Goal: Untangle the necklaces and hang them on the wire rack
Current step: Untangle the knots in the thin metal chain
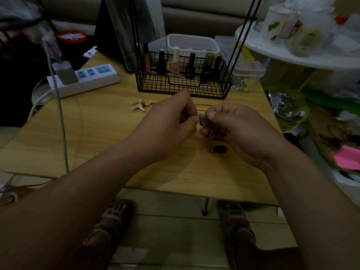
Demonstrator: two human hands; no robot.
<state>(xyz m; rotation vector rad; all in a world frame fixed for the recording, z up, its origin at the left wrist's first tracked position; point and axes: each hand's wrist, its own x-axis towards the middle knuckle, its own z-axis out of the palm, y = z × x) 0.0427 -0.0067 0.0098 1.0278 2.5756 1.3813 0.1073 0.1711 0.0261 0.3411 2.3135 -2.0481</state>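
At table centre, head view: the necklace tangle [205, 120] is being held just above the table [97, 137], between both hands. It is being pinched by the right hand [237, 129], thumb over curled fingers, with more silver chain bunched inside the fist. The left hand [171, 121] is being held closed at the tangle's 9 o'clock edge, thumb tip and forefinger pinching there. Which strand is being gripped cannot be told.

Key relation: the tangle is sitting in the gap, right grip at its 3 o'clock, left at 9, so any pull-apart is being set up along the 9–3 line. The chain's loose run is dropping toward 5 o'clock, ending at a dark oval pendant [220, 149] lying on the table.

A thin cord is being trailed from the hands toward 11 o'clock, apparently to a shell pendant [139, 105]; the link is faint. The wire rack [155, 87] is standing near, at 12 o'clock of the hands, with neither hand clearly nearer.

Judged: untangling step, hanging not yet started. The light is dim, the knot structure is being hidden by fingers, and the rack's top is being cut off by the frame edge.
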